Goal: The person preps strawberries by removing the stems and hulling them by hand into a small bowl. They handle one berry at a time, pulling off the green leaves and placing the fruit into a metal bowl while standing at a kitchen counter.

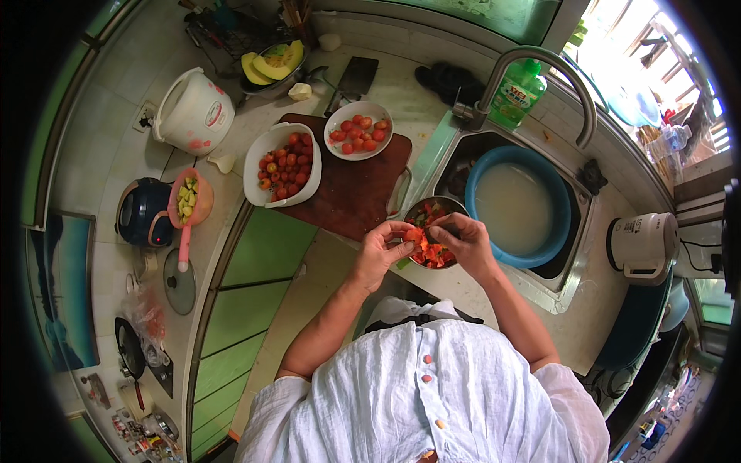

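Observation:
My left hand [383, 254] holds a small red tomato [413, 235] between thumb and fingers above a metal bowl [441, 200]. Close beside it, my right hand [468, 242] has thumb and fingertips drawn together; whether they grip a bit of skin cannot be made out. Red tomato skins [434, 258] and some green scraps lie in the bowl. Left of my hands is a brown cutting board [359, 194]. On it rests a white dish [337, 116] of smooth, peeled-looking tomatoes. A white basket [249, 176] full of small whole tomatoes overlaps the board's left end.
A blue basin [480, 223] of cloudy water stands in the sink [570, 272], under a curved faucet [541, 55]. Behind the board lies a cleaver [357, 75]. A pink strainer [204, 202] with chopped pieces sits beside a dark cooker [142, 211]. Green dish soap [517, 95] stands behind the sink.

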